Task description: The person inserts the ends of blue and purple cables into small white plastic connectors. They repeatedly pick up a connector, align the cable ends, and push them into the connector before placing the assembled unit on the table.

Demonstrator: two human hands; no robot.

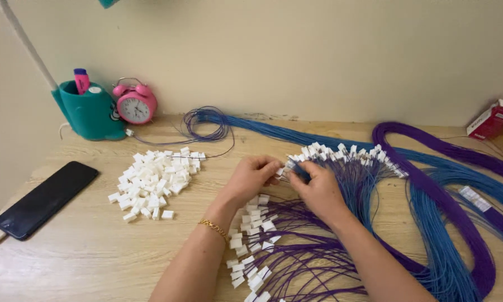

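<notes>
My left hand [250, 178] and my right hand [318, 187] meet at the middle of the wooden table [89, 251]. Their fingertips pinch together around a small white connector [281, 171] and thin purple and blue wires [363, 179]. A row of white connectors on wire ends [346, 152] fans out just right of the hands. Below the hands lies a spread of purple wires with white connectors fitted [251, 235]. A gold bracelet [213, 227] sits on my left wrist.
A heap of loose white connectors [153, 180] lies left of the hands. A black phone [44, 198] rests at the left edge. A teal pen holder [89, 112], pink alarm clock [134, 104], red box [490, 119] and long blue and purple wire bundles [441, 184] line the back and right.
</notes>
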